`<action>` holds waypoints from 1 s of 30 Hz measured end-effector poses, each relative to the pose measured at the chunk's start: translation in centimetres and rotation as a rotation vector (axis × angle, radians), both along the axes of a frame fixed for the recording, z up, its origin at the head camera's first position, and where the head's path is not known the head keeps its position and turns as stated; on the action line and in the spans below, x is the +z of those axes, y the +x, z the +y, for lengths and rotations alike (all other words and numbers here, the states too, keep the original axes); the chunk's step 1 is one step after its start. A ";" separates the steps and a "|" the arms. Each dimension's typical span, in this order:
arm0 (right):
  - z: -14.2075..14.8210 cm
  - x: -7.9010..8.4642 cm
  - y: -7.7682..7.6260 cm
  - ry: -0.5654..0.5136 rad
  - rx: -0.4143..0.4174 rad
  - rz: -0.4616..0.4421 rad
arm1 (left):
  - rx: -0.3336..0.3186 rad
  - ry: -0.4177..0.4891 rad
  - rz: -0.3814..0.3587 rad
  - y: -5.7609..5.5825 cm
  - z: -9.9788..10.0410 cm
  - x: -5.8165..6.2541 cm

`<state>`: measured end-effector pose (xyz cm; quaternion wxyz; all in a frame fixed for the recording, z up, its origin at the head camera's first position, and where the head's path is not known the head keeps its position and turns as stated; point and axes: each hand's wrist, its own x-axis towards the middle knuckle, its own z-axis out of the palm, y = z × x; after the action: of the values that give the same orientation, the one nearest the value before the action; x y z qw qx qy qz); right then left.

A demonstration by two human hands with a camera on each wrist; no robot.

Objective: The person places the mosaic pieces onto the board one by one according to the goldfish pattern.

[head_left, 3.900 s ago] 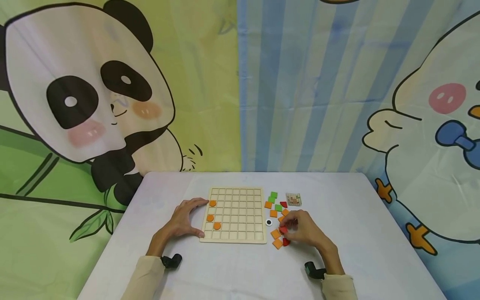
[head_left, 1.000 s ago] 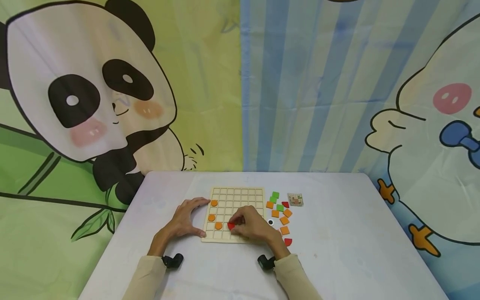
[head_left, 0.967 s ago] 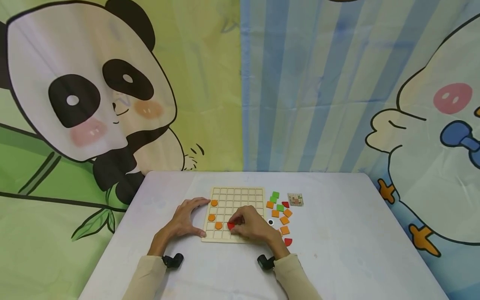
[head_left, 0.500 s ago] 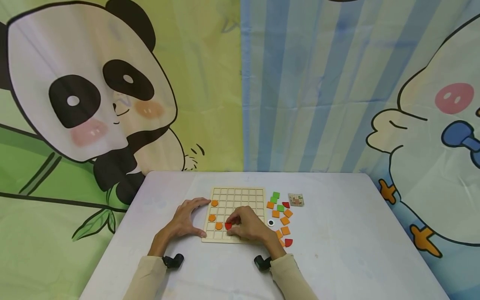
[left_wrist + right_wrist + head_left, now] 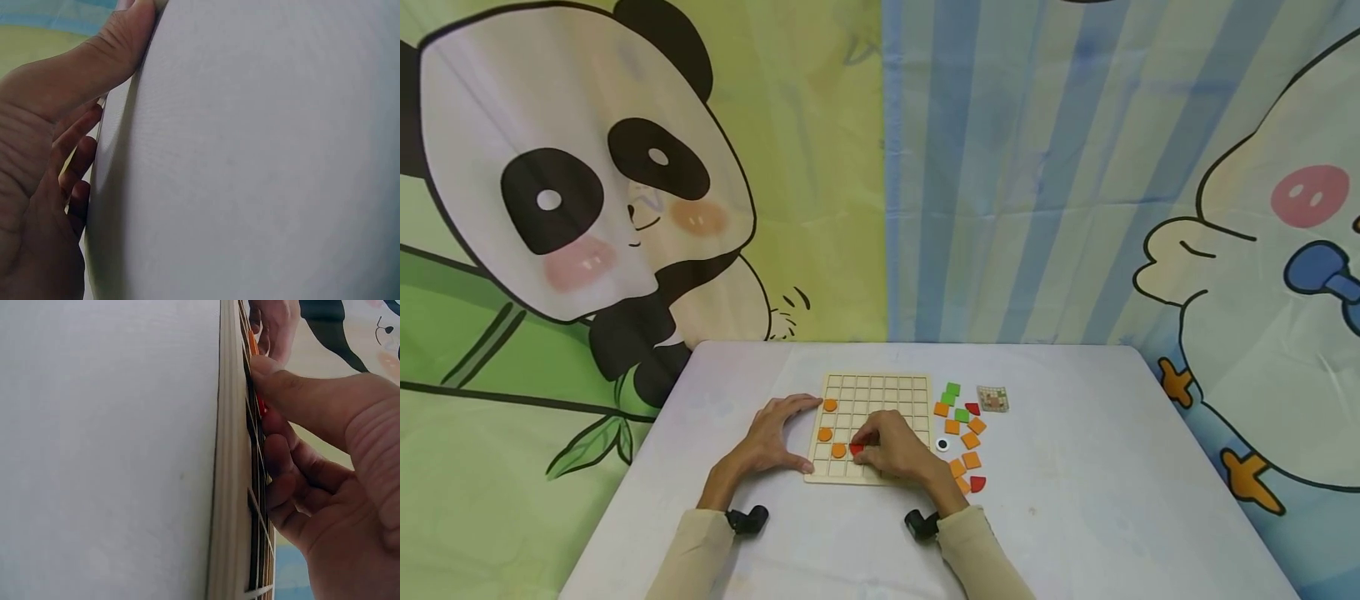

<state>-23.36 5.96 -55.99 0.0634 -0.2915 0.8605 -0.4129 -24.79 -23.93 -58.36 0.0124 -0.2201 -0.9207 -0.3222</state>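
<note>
A wooden grid board [image 5: 880, 396] lies on the white table. My left hand [image 5: 767, 437] rests at its left edge, thumb at the near corner and forefinger farther up the side. In the left wrist view the thumb [image 5: 119, 50] lies at the edge. Over the board's lower middle, my right hand [image 5: 895, 450] pinches a red piece [image 5: 856, 449] between thumb and fingers, right beside an orange disc [image 5: 838, 450]. Two more orange discs sit in cells at the left, one an upper disc [image 5: 830, 405], one a lower disc [image 5: 824, 434]. The right wrist view shows the red piece [image 5: 261, 406] low against the grid.
Right of the board lie several orange squares [image 5: 971, 440], green squares [image 5: 952, 389] and red rounded pieces [image 5: 977, 483]. A white disc with a black centre [image 5: 942, 445] lies near the board's right edge. A small patterned card [image 5: 993, 399] lies beyond the pieces.
My right hand has come from the loose pieces leftward onto the board, bringing the red piece beside the orange disc. Over the last half second it barely moves. My left hand stays at the board's edge.
</note>
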 end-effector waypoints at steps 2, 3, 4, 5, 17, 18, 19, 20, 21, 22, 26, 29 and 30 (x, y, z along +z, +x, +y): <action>0.1 0.1 -0.1 0.007 -0.003 -0.006 | -0.003 -0.003 0.005 -0.1 0.0 0.0; 0.1 0.1 -0.1 0.011 -0.003 -0.011 | -0.003 -0.006 0.004 -0.1 0.1 0.0; 0.1 0.1 -0.1 0.015 -0.003 -0.017 | 0.000 -0.006 0.000 -0.2 0.0 0.0; 0.1 0.2 -0.2 0.018 -0.001 -0.022 | 0.002 -0.008 -0.007 -0.2 0.1 0.0; 0.5 0.4 0.2 0.054 -0.013 -0.052 | 0.019 -0.028 -0.040 0.0 0.1 -0.3; 0.7 0.5 0.4 0.050 -0.012 -0.051 | 0.021 -0.027 -0.039 0.1 0.0 -0.3; 0.9 0.6 0.5 0.050 -0.015 -0.053 | 0.024 -0.025 -0.040 0.1 0.0 -0.4; 1.1 0.8 0.7 0.048 -0.021 -0.060 | 0.028 -0.023 -0.045 0.2 0.0 -0.4; 1.4 0.9 0.8 0.048 -0.025 -0.059 | 0.030 -0.024 -0.054 0.2 0.1 -0.4; 1.7 1.0 0.9 0.045 -0.029 -0.057 | 0.035 -0.025 -0.061 0.1 0.1 -0.5; 3.2 1.3 0.8 0.019 -0.038 -0.026 | 0.045 -0.036 -0.075 -0.1 0.1 -0.5; 4.4 1.4 0.5 -0.002 -0.038 0.003 | 0.042 -0.047 -0.067 -0.2 0.1 -0.4; 4.8 1.4 0.5 -0.002 -0.043 0.005 | 0.038 -0.046 -0.065 -0.3 0.1 -0.4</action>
<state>-22.87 10.75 -54.58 0.0522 -0.2738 0.8664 -0.4143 -25.05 -23.79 -58.76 -0.0163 -0.1921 -0.9317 -0.3077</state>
